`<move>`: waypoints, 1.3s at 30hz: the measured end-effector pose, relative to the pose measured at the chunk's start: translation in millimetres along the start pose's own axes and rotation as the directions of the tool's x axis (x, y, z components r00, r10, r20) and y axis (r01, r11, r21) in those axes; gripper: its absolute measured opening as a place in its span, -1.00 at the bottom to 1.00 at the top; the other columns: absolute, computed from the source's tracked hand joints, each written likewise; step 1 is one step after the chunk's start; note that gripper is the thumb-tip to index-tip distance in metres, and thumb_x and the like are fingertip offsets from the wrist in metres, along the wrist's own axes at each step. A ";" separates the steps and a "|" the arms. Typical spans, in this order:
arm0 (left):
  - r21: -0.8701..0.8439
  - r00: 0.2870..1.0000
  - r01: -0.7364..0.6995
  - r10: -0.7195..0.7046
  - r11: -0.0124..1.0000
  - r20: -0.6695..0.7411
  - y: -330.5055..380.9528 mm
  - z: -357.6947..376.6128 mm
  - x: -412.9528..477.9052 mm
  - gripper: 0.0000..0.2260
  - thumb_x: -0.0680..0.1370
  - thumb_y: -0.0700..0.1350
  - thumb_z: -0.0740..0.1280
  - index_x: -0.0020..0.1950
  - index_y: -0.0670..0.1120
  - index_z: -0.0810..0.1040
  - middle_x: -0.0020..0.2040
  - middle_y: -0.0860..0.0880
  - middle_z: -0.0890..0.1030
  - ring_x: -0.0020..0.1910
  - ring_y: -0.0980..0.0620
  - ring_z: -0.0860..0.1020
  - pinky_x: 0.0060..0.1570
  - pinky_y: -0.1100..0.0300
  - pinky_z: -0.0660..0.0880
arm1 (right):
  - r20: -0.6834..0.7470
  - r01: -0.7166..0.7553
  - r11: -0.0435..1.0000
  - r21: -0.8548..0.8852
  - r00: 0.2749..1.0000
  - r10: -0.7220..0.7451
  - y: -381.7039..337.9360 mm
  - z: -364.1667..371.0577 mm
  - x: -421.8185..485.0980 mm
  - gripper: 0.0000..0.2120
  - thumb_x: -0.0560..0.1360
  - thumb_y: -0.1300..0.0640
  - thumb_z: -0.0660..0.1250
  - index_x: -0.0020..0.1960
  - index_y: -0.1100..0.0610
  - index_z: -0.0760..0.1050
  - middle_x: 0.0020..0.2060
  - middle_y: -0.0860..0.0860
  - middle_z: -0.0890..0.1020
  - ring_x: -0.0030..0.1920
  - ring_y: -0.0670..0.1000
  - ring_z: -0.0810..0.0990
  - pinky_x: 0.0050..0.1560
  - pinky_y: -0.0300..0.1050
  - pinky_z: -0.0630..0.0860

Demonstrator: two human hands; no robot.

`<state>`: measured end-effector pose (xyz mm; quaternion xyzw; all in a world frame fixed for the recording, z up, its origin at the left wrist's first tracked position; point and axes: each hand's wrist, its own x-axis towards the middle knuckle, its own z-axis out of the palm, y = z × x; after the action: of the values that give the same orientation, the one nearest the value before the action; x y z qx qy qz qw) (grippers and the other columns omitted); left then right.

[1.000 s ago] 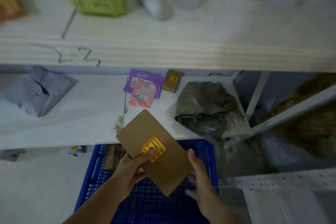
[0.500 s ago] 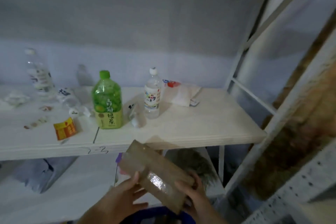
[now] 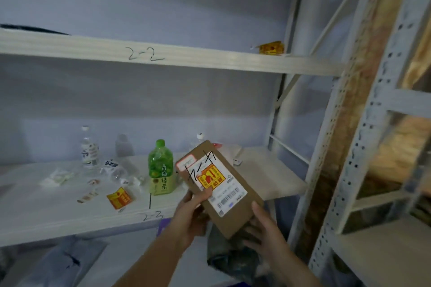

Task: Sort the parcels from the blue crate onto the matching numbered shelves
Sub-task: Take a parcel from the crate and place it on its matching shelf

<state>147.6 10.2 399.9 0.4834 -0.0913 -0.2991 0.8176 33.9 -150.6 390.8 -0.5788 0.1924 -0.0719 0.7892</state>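
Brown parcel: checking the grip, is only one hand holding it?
No, the left hand and right hand both hold the brown parcel.

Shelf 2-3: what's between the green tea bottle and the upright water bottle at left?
Head view: a toppled clear bottle, plus a hazy bottle behind it.

— Shelf numbers?
— "2-2" on the edge of the upper shelf [image 3: 210, 63], "2-3" on the lower shelf [image 3: 70, 223].
— The parcel [image 3: 233, 219]?
— Handwritten, perhaps "1-4"; its printed label is unreadable. The bottle [image 3: 161, 170] says "绿茶".
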 end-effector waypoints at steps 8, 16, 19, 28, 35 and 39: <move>0.009 0.976 -0.179 0.177 0.984 0.128 63.6 72.1 -45.6 -0.22 0.27 -0.04 0.51 0.42 0.09 0.23 0.09 -0.08 0.67 0.13 -0.09 0.56 0.31 -0.30 0.29 | -0.173 0.215 0.964 0.153 0.967 -0.188 -71.9 17.8 -77.4 -0.36 0.24 0.01 0.52 0.27 0.03 0.40 0.16 0.10 0.59 0.15 0.16 0.57 0.14 0.17 0.53; 0.170 0.932 0.021 -0.081 0.985 0.353 114.1 112.0 -72.0 -0.42 0.27 0.04 0.49 0.26 -0.10 0.52 0.19 -0.20 0.60 0.10 -0.16 0.60 -0.04 -0.04 0.57 | -0.403 0.532 0.828 -0.177 0.728 -0.554 -213.7 -22.1 -171.0 -0.69 0.45 -0.09 0.38 0.09 0.06 0.59 -0.02 0.02 0.70 0.02 0.00 0.65 -0.01 -0.06 0.59; 0.185 0.852 0.048 -0.137 0.981 0.505 109.4 153.1 -84.6 -0.48 0.30 -0.03 0.50 0.23 -0.11 0.55 0.14 -0.23 0.63 0.08 -0.23 0.62 -0.03 -0.10 0.58 | -0.478 0.642 0.742 -0.192 0.599 -0.642 -246.2 -19.6 -197.8 -0.44 0.45 -0.19 0.33 0.35 0.06 0.41 0.25 0.08 0.56 0.26 0.07 0.50 0.34 0.14 0.38; -0.085 0.720 -0.160 0.175 0.983 0.672 107.2 330.1 -153.1 -0.50 0.43 -0.02 0.38 0.35 -0.08 0.44 0.23 -0.20 0.57 0.20 -0.18 0.56 0.17 -0.05 0.52 | -0.247 0.718 0.473 -0.510 0.405 -0.881 -275.2 -9.7 -263.4 -0.47 0.52 0.04 0.33 0.43 -0.11 0.24 0.23 -0.13 0.56 0.20 -0.11 0.56 0.12 -0.24 0.52; 0.063 0.495 -0.655 0.365 0.753 0.788 110.9 416.2 -205.6 -0.72 0.55 -0.10 0.31 0.26 0.03 0.50 0.10 0.10 0.65 0.06 0.20 0.61 -0.07 0.38 0.54 | -0.262 0.376 0.326 -0.867 0.211 -0.942 -322.4 -73.1 -364.8 -0.61 0.55 -0.04 0.28 0.35 -0.13 0.31 0.12 -0.17 0.61 0.18 -0.04 0.58 0.17 -0.05 0.48; -0.069 0.395 -0.699 0.464 0.712 0.793 104.6 459.1 -237.4 -0.65 0.54 -0.24 0.31 0.26 0.10 0.42 0.16 0.00 0.60 0.10 0.14 0.58 0.03 0.36 0.52 | -0.230 0.369 0.333 -0.868 0.296 -0.927 -333.2 -90.3 -414.8 -0.47 0.58 0.26 0.22 0.47 0.05 0.10 0.34 0.08 0.46 0.35 0.06 0.43 0.41 0.14 0.30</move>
<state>-202.8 -153.6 758.4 0.3533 -0.6325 -0.1490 0.6730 -344.5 -197.6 772.7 -0.7604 0.2085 -0.5612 0.2517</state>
